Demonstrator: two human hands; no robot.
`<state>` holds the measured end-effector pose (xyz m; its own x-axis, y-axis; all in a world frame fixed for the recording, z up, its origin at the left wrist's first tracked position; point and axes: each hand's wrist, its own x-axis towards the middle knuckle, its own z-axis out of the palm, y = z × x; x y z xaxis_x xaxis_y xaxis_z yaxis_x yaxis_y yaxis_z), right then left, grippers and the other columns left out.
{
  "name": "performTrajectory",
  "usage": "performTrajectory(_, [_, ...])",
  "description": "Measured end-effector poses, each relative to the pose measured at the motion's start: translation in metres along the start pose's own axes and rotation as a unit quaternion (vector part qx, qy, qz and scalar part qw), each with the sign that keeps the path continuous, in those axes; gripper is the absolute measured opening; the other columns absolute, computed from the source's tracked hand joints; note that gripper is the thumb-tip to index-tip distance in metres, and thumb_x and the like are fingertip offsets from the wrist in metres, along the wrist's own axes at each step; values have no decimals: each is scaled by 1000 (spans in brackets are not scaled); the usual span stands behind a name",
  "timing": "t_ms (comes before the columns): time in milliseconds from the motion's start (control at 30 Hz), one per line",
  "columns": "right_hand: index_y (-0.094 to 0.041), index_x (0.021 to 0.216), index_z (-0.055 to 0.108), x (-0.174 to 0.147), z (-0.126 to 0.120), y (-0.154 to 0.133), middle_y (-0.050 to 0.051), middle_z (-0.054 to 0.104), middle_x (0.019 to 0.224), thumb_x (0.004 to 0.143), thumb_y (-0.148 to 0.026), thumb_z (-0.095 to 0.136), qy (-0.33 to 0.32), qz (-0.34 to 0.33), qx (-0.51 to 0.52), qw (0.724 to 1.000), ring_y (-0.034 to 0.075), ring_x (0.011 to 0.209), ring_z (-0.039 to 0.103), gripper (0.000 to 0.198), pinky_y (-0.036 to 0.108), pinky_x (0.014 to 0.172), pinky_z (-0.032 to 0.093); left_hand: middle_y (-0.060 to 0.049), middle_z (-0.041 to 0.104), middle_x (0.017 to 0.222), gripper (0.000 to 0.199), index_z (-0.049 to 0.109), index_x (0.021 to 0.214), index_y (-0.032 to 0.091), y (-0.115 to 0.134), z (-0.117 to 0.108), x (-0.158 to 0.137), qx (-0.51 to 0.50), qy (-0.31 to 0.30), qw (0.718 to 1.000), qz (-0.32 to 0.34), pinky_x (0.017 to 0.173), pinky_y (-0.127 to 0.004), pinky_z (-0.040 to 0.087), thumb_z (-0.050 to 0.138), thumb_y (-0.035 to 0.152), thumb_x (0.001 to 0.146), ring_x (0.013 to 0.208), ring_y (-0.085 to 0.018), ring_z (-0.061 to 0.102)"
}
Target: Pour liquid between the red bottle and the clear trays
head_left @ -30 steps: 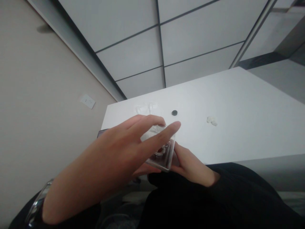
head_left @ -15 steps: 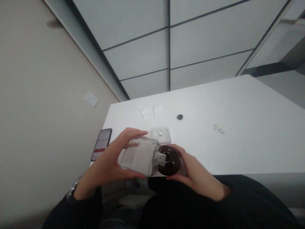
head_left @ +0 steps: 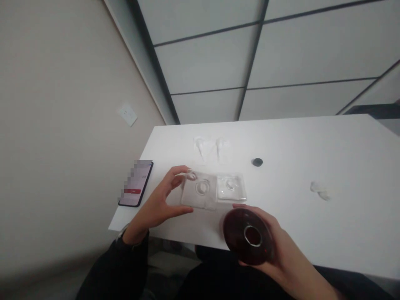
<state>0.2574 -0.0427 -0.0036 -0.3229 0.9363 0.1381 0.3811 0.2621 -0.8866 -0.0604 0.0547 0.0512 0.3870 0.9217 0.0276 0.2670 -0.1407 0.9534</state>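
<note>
My left hand [head_left: 161, 200] spans one end of a clear square bottle [head_left: 208, 198], thumb along the near side and fingers at the far side. The bottle stands upright on the white table, its open neck facing up. Close against its right side is a second clear square bottle [head_left: 238, 192], also uncapped. My right hand [head_left: 275, 237] is wrapped round a dark brown round bottle [head_left: 234, 237], held at the table's front edge with its open mouth towards me.
Two white pump heads in clear wrapping [head_left: 220, 148] lie at the back of the white table [head_left: 290, 146]. A dark round cap [head_left: 258, 162] and a crumpled clear piece [head_left: 320, 191] lie to the right. At the left edge rests a phone [head_left: 137, 183], beside the wall.
The clear bottle has gone from tilted at the brown bottle's mouth to upright on the table beside the other clear bottle. My right hand has moved the brown bottle right. The view has shifted.
</note>
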Motion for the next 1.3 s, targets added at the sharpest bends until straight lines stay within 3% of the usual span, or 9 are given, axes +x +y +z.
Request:
performTrajectory(167, [-30,159,44,-8,-1,12,15,64,154,88,-41,83,8,-5,-29,1000,35,131,71,81,42,104,65,-12,57,148,72,51,140,25,-23,8,11,-25,30,998,-57,129,-55,36,89,40,81,144,-32,55])
performTrajectory(333, [-32,154,49,-4,-2,18,13,71,144,85,-45,84,37,-51,-56,996,35,117,78,78,39,94,70,-13,59,154,69,56,144,24,-37,10,15,111,45,992,-33,131,-56,34,86,41,85,148,-32,53])
performTrajectory(500, [-34,154,49,-3,-3,23,11,71,145,85,-46,82,39,-45,-84,995,36,120,77,78,41,94,70,-15,58,159,71,55,150,24,-50,12,16,185,29,982,-28,129,-60,36,84,43,87,149,-34,54])
performTrajectory(600, [-30,152,51,-4,-3,25,12,71,144,88,-43,79,47,-33,-107,993,36,122,76,71,43,100,67,-21,48,166,96,41,162,19,-59,13,15,191,25,981,-18,131,-61,31,88,48,83,156,-38,44])
performTrajectory(700, [-24,147,53,-3,-1,25,16,71,141,88,-49,78,100,-12,-123,987,38,124,74,68,48,105,64,-26,27,176,129,17,171,18,-67,15,13,178,27,984,-1,133,-64,27,93,56,74,162,-43,32])
performTrajectory(833, [-22,142,53,4,-1,19,17,71,137,85,-58,80,116,10,-94,989,39,125,72,73,53,107,61,-25,10,180,135,4,173,24,-71,16,13,160,54,985,23,133,-65,24,90,61,76,164,-44,25])
performTrajectory(1000, [-22,142,48,8,-4,11,19,68,141,83,-59,83,97,-1,-59,994,38,128,70,79,57,111,58,-24,10,180,118,3,172,22,-62,26,2,228,65,969,65,136,-64,13,78,60,90,168,-41,9])
performTrajectory(1167, [-20,143,46,2,-1,10,21,64,142,85,-62,80,147,-9,-32,989,37,128,69,79,58,111,58,-26,19,177,108,9,170,19,-32,45,-9,307,94,938,131,135,-59,20,74,58,94,167,-37,18])
performTrajectory(1300, [-19,141,47,-4,1,9,21,64,140,83,-71,78,190,-5,-39,981,39,126,69,84,59,107,60,-25,27,175,110,17,168,19,0,63,8,370,60,908,186,134,-60,20,80,60,88,166,-37,23])
